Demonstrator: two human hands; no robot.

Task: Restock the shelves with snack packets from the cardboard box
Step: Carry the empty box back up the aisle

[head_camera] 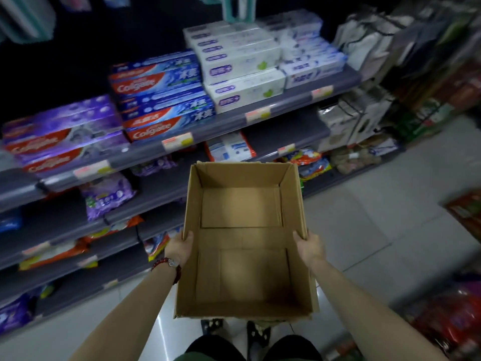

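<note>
At the bottom edge, dark shorts (250, 349) and two patterned shoes (235, 328) are seen above a pale tiled floor (364, 230). Just above the shoes, an open cardboard box (244, 256) is held off the floor between two bare forearms. Nothing is seen inside it but its own brown bottom flaps. The left hand (181, 247) is wrapped over the box's left wall, thumb laid inside the rim and the remaining fingers hidden behind the outer face. A red bead bracelet (166, 264) is worn on that wrist. The right hand (308, 246) is clamped in the same way on the right wall, thumb over the rim and fingers out of sight outside. Red packets (450, 319) are piled at the lower right, blurred.

Beyond the box, grey shelves (234, 118) run from lower left to upper right. On the lower tiers, snack packets (106, 195) in purple, orange and white are laid flat, with red and blue ones (307, 161) just past the box's far right corner. Higher up, toothpaste cartons are stacked: purple Colgate boxes (62, 134) at left, blue Colgate boxes (161, 95) beside them, white cartons (239, 66) further right. Price tags (177, 142) are fixed along the shelf edge. White bags (364, 45) hang at the far right, too blurred for detail
</note>
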